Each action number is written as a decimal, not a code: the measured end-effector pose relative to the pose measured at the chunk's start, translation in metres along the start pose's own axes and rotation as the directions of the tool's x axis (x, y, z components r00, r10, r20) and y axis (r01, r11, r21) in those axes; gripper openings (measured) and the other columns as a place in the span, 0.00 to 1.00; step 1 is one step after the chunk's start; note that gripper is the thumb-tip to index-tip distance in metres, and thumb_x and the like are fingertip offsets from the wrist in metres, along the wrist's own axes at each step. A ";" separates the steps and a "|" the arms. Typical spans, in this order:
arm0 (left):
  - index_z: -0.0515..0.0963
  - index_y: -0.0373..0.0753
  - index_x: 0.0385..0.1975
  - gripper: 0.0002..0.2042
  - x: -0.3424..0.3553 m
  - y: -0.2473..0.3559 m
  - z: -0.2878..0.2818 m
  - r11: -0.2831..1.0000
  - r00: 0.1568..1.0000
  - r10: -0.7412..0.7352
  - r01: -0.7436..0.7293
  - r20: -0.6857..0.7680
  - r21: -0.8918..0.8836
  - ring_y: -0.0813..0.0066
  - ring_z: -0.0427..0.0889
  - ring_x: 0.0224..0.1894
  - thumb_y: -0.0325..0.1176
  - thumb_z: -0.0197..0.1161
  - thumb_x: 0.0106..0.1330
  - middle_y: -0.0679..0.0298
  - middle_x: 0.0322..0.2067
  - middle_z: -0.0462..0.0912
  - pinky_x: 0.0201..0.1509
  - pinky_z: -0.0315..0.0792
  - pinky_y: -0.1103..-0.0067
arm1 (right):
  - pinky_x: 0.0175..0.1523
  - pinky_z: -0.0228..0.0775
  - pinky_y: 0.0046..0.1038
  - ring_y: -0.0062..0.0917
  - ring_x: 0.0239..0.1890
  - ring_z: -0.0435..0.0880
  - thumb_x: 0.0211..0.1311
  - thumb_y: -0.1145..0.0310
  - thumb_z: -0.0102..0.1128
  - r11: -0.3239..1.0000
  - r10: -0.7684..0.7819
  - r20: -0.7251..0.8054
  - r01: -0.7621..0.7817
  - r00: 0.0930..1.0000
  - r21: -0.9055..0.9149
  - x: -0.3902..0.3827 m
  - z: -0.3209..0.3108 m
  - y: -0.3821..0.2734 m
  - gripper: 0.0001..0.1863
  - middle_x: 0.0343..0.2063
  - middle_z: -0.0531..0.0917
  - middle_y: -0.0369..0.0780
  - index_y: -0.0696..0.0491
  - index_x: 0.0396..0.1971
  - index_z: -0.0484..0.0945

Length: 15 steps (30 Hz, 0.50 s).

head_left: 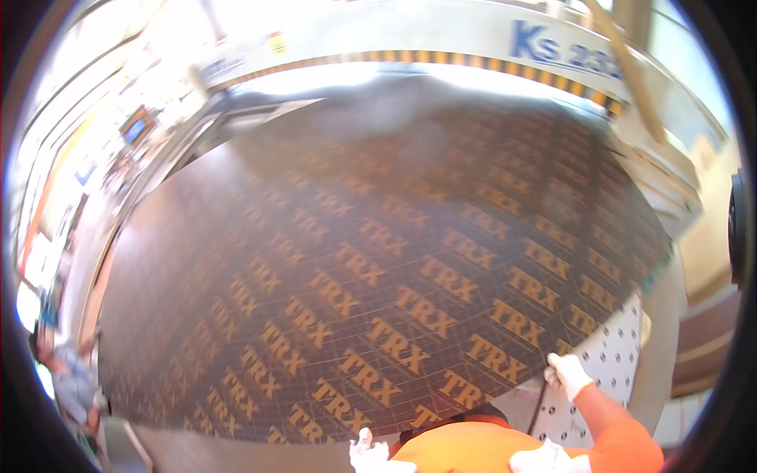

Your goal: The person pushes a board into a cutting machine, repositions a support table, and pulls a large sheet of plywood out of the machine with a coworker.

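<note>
Right white-gloved hand: fingers curled together, clamped on the near right edge of a dark brown, orange-printed panel. Left gloved hand: at the near edge, grip cannot be told. Panel lies flat, partly over a white, dotted table. Co-worker by its left end. Beyond, a white machine beam, black-yellow striped.

Brown board: smooth, semi-gloss, w/ hazy reflections twd far side. R glove & L glove: white cloth, matt. Orange shirt: matt cloth. Dotted panel: smooth, mat'l unclear. White machine beam: smooth, painted-metal look.
</note>
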State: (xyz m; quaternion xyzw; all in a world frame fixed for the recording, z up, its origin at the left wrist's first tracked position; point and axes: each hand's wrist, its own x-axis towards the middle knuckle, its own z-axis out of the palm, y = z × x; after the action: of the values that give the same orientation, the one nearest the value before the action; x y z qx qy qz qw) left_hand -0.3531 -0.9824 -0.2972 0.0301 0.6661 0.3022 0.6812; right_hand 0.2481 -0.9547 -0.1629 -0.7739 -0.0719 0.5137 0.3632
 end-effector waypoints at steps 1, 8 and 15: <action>0.74 0.55 0.44 0.04 -0.002 -0.009 0.004 0.998 0.999 0.030 -0.032 0.031 0.048 0.69 0.73 0.17 0.41 0.63 0.80 0.63 0.18 0.74 0.21 0.68 0.65 | 0.17 0.58 0.29 0.25 0.12 0.72 0.76 0.59 0.59 0.999 0.033 -0.001 -0.033 0.999 0.006 0.003 -0.007 0.006 0.20 0.18 0.82 0.45 0.59 0.26 0.80; 0.73 0.46 0.45 0.13 -0.117 0.033 0.125 0.943 0.926 0.183 -0.260 -0.329 -0.207 0.72 0.70 0.14 0.39 0.72 0.73 0.70 0.16 0.69 0.18 0.66 0.74 | 0.17 0.57 0.24 0.22 0.12 0.70 0.78 0.57 0.57 0.990 0.094 0.036 -0.097 0.995 0.101 0.002 -0.011 -0.002 0.20 0.20 0.82 0.45 0.60 0.31 0.77; 0.71 0.54 0.41 0.12 -0.106 0.050 0.109 0.877 0.963 0.120 -0.217 -0.242 -0.429 0.79 0.64 0.14 0.35 0.71 0.73 0.75 0.18 0.65 0.16 0.57 0.78 | 0.19 0.67 0.27 0.30 0.16 0.81 0.76 0.55 0.61 0.975 -0.065 0.113 0.039 0.991 0.217 -0.006 0.008 0.006 0.24 0.25 0.86 0.53 0.66 0.34 0.79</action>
State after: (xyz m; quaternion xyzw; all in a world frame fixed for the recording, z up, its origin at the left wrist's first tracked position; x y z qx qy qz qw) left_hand -0.2637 -0.9499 -0.1685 -0.1027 0.6399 0.5084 0.5671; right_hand 0.2372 -0.9579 -0.1638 -0.6959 -0.0579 0.5541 0.4532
